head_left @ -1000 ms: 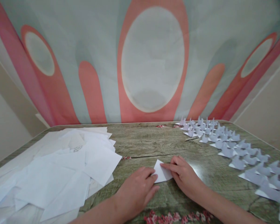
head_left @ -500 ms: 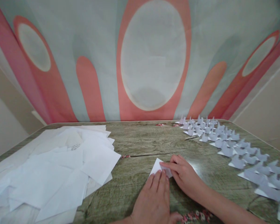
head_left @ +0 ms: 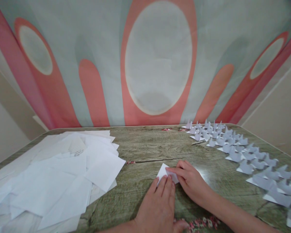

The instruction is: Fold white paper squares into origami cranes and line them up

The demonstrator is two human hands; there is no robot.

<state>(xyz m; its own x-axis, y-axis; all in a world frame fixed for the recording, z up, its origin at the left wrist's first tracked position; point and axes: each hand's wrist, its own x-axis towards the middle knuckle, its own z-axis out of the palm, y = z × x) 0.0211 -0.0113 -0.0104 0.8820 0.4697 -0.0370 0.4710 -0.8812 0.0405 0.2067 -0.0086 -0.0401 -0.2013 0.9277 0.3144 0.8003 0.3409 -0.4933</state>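
While part-folded white paper [head_left: 161, 171] is pressed to wood-grain tabletop [head_left: 140, 145] under flat left hand [head_left: 157, 202], fingers nearly together, its edge is touched by right hand [head_left: 190, 178], pinch not discernible; apparently finished paper birds [head_left: 234, 155] are ranged at right, unfolded sheets [head_left: 58, 181] piled at left.

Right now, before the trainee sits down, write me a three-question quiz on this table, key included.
1. Multiple choice: on which side of the wood-grain tabletop do the origami birds stand? A) left B) middle C) right
2. True or false: the left hand and the right hand both touch the folded white paper.
3. Fill the gap: the hand nearer the loose white sheets is the ____ one.

Key: 1 C; 2 true; 3 left.
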